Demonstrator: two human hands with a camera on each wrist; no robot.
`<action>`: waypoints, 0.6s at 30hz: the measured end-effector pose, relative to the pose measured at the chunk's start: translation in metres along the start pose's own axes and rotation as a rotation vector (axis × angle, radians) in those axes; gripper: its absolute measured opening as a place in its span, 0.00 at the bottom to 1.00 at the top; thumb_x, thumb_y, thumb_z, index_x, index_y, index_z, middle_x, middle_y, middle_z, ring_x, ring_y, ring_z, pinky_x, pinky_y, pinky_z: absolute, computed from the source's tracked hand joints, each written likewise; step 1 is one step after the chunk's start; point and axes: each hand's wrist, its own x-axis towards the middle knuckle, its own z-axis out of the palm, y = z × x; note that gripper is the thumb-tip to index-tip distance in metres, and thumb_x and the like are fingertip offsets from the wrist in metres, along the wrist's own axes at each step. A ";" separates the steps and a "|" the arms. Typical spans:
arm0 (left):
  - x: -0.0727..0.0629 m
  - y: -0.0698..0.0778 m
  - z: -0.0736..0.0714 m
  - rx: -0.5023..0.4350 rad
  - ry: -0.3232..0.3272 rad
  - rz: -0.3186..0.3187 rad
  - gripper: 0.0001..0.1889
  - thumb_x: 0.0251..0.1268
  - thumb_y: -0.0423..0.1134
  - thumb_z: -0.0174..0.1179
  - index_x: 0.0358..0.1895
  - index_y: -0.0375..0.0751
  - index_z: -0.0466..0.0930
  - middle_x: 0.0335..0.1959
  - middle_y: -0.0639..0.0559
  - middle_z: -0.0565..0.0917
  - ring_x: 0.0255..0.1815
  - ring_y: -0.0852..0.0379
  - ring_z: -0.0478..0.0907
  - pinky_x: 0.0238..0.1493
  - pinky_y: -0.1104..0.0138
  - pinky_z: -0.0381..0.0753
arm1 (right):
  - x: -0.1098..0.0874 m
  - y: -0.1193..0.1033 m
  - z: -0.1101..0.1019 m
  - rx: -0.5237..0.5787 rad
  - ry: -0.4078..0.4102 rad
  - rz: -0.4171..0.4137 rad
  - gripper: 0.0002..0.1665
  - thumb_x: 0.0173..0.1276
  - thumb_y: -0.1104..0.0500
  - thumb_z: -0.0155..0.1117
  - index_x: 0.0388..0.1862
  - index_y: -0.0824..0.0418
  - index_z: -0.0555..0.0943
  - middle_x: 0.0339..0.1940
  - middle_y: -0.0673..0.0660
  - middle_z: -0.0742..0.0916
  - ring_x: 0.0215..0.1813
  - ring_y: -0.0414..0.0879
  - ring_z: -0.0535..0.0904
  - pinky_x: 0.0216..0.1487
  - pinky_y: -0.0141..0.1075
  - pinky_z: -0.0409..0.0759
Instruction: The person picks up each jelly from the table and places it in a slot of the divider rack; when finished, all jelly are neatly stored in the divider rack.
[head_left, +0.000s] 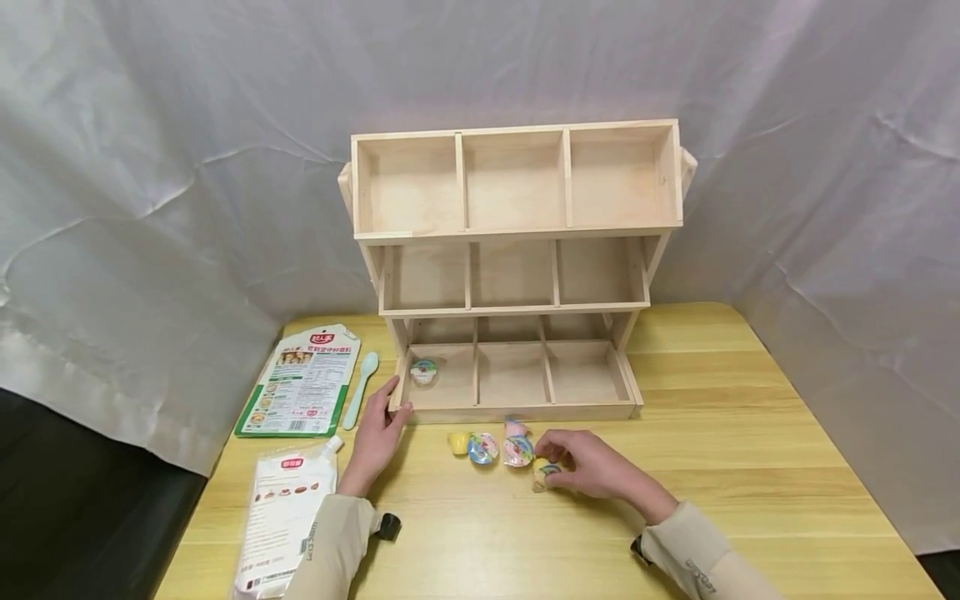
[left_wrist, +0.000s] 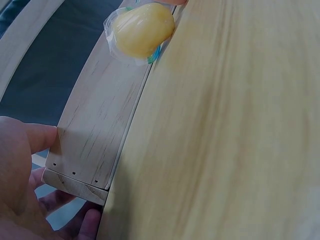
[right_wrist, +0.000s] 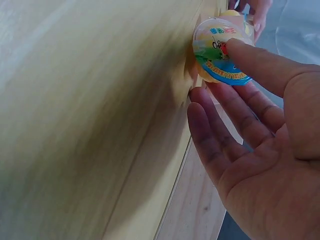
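My right hand [head_left: 592, 467] pinches a yellow jelly cup [head_left: 546, 475] over the table in front of the rack. In the right wrist view, the thumb lies on the cup's printed lid [right_wrist: 222, 52], with fingers behind it. My left hand [head_left: 377, 437] grips the front left corner of the wooden rack's bottom tray [head_left: 517, 413]; the left wrist view has the thumb [left_wrist: 42, 137] against the board's edge. Between the hands lie a small yellow cup [head_left: 458, 442], a blue-lidded jelly cup [head_left: 483, 448] and pink ones [head_left: 517, 451]. Another jelly cup [head_left: 423, 372] sits in the tray's left compartment.
The three-tier wooden rack [head_left: 517, 233] stands at the table's back. To the left lie a green-and-white packet [head_left: 303, 383], a pale green spoon [head_left: 361, 390] and a white spouted pouch [head_left: 281, 521]. Grey curtains [head_left: 225, 167] surround the wooden table [head_left: 720, 450].
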 end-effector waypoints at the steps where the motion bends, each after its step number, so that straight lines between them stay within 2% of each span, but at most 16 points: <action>1: 0.000 0.000 0.000 -0.003 -0.001 -0.004 0.32 0.81 0.46 0.54 0.82 0.46 0.57 0.64 0.39 0.72 0.44 0.53 0.71 0.44 0.65 0.72 | 0.000 0.000 0.000 0.000 0.001 0.000 0.17 0.66 0.57 0.77 0.51 0.55 0.83 0.44 0.48 0.87 0.47 0.41 0.82 0.47 0.35 0.84; 18: -0.002 0.002 -0.002 -0.003 -0.013 -0.012 0.32 0.82 0.46 0.53 0.83 0.47 0.56 0.66 0.39 0.71 0.45 0.52 0.70 0.45 0.64 0.71 | -0.001 0.001 -0.002 0.004 0.012 -0.001 0.18 0.66 0.55 0.77 0.52 0.57 0.84 0.47 0.51 0.88 0.50 0.47 0.85 0.54 0.40 0.86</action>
